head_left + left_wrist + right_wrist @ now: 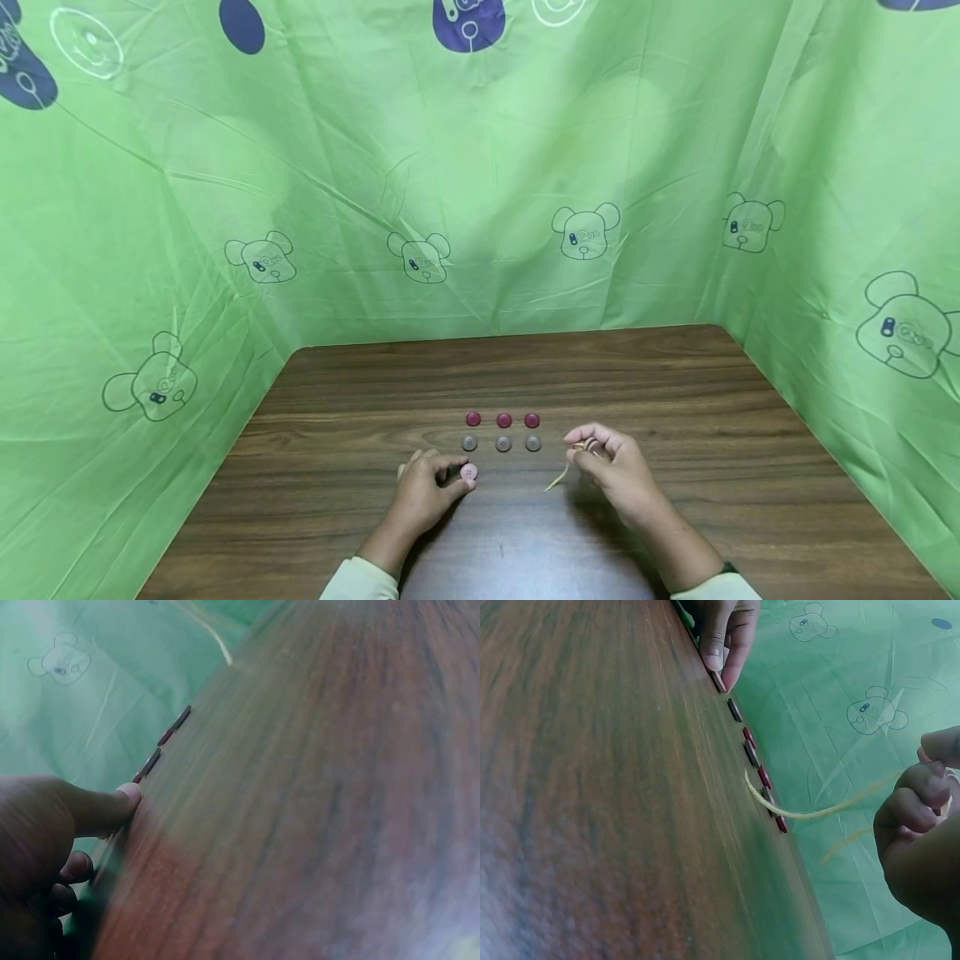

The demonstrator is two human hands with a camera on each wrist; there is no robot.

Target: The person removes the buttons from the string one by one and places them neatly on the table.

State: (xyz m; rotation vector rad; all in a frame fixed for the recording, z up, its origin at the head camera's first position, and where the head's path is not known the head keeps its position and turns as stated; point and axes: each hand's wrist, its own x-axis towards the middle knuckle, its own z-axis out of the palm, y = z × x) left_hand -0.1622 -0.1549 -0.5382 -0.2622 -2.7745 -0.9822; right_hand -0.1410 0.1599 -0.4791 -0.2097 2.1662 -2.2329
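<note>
A pale pink four-hole button (468, 472) lies at the front left of the button rows, pinched between thumb and index finger of my left hand (426, 493). In the left wrist view, the left thumb (112, 808) reaches to the tabletop's edge line and hides most of the button. My right hand (617, 468) is raised over the table with its fingers curled round a pale yellow string (558, 477). One string end hangs down toward the wood; in the right wrist view the string (810, 814) curves out from the fist. The right fingers hide the rest of it.
Three dark red buttons (504, 421) form a row at the back, with three grey buttons (503, 444) in a row before them. All lie on a brown wooden table (360, 392). Green printed cloth (495, 292) walls the back and both sides.
</note>
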